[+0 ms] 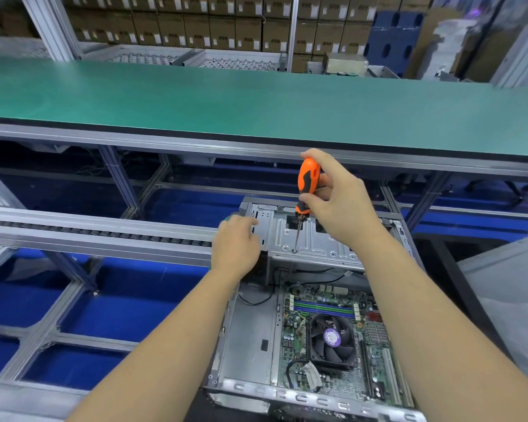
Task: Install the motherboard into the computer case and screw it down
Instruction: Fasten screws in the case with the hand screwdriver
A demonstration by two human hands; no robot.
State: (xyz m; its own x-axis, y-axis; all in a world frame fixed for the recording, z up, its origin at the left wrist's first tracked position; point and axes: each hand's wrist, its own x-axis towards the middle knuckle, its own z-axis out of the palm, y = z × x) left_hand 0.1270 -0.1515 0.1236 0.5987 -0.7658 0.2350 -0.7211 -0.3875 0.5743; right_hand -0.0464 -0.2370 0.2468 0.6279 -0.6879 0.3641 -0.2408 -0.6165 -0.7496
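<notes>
The board (333,336) is already sat down in the case (250,339), flat in the near half, fan (333,341) on top and RAM slots just beyond it. Handling-wise it's judged light but stiff and pretty fragile: thin PCB, lots of tiny parts, pins and headers sticking up. If it has to be nudged, it's best taken by the bare edges or the fan block, never pressed on the chips. The case is sheet steel, rigid and probably heavy enough to stay put, though the stamped edges look sharp.

The screwdriver (304,193) is pinched upright by the right hand (339,202), fingers and thumb curled round the orange-and-black handle, with the tip down on a screw spot (294,251) on the drive cage (311,239) at the far end, not on the board itself. The rubbery handle should be grippy; the shaft is thin, so it's easily tipped off the screw head.

The left hand (235,248) is resting against the cage's left side, fingers loosely bent; whether anything is actually gripped there can't be told, since the fingertips are blurred.

Hard to make out: the screw itself is basically hidden under the tip. The board's right edge is covered by the right forearm, and any board mounting screws can't be picked out among the parts. The near case rim is blurred.
</notes>
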